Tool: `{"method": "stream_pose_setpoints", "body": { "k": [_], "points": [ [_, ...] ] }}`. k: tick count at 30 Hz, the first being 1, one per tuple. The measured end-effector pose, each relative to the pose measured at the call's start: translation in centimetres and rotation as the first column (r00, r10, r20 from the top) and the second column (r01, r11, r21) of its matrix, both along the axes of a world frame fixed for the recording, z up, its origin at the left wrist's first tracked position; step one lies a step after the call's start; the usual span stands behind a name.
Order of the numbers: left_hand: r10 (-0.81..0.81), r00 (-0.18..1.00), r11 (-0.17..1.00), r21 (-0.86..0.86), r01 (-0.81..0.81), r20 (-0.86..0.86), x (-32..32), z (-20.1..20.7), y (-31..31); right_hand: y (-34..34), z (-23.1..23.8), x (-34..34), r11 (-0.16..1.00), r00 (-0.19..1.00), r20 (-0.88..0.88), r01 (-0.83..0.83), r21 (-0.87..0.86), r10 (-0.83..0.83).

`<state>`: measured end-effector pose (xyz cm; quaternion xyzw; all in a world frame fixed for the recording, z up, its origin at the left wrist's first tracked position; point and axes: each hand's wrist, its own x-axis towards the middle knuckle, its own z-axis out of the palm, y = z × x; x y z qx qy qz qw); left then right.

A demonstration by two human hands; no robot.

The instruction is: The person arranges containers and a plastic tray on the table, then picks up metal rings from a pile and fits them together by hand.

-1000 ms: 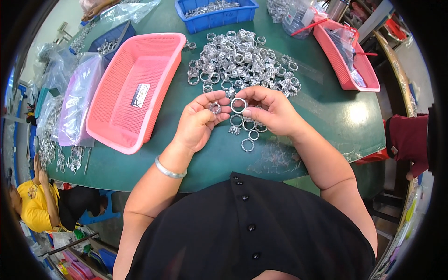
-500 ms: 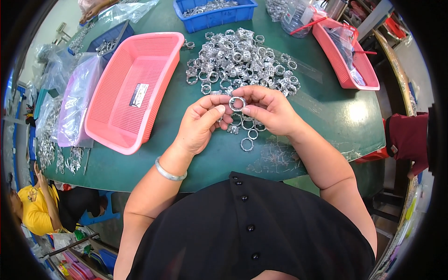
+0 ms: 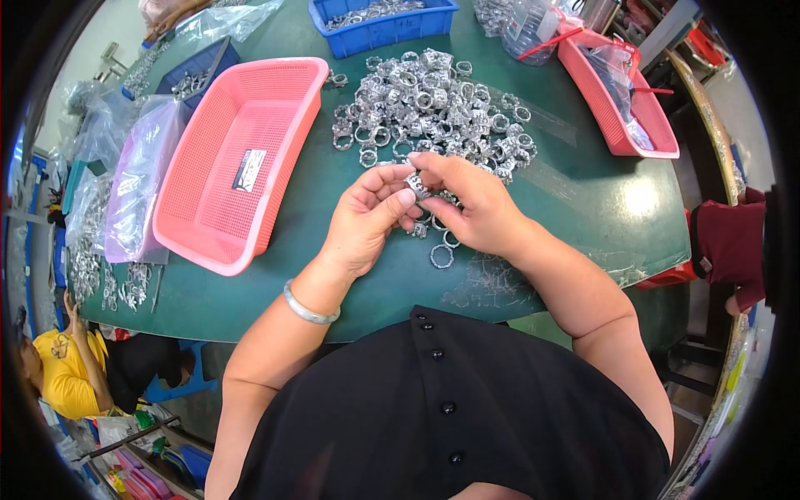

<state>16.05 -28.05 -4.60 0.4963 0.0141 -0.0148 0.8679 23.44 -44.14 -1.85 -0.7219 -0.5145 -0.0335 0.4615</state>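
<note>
- Two hands meet above the tabletop: the left hand pinches a silvery ring between thumb and fingers, and the right hand closes its thumb and forefinger about the same ring.
- The ring is held off the surface, just on the wearer's side of a heap of similar pieces; a few loose rings lie below the hands.
- The tabletop is green and glossy, scratched toward the wearer, with a pale glare at the right.
- Left of the heap stands a pink basket with a label inside; beside it is a plastic-wrapped purple bin.
- Beyond the heap, a blue bin holds small silvery parts.
- A clear bottle stands near a narrower pink tray.
- In the room, a person in yellow sits at left; a person in dark red shows at right.
</note>
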Motion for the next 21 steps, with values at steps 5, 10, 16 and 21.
{"method": "stream_pose_setpoints", "body": {
  "k": [5,10,16,21],
  "points": [
    [-0.007,1.000,0.994,-0.109,0.005,-0.013,0.1,-0.4,0.6,0.3,0.4,-0.1,0.998,0.996,0.069,-0.051,0.023,0.049],
    [-0.044,0.998,0.981,-0.190,0.037,-0.034,0.1,-0.1,0.4,0.2,0.1,0.0,0.999,0.999,0.042,-0.025,0.031,0.024],
    [-0.057,0.998,0.965,-0.256,0.057,0.005,0.1,-0.1,0.9,0.2,0.2,0.1,0.992,0.998,0.058,0.020,0.123,-0.027],
    [-0.083,0.996,0.951,-0.297,0.085,0.018,0.2,0.1,1.1,-0.3,0.0,0.6,0.983,0.990,0.009,0.137,0.121,-0.139]
  ]
}}
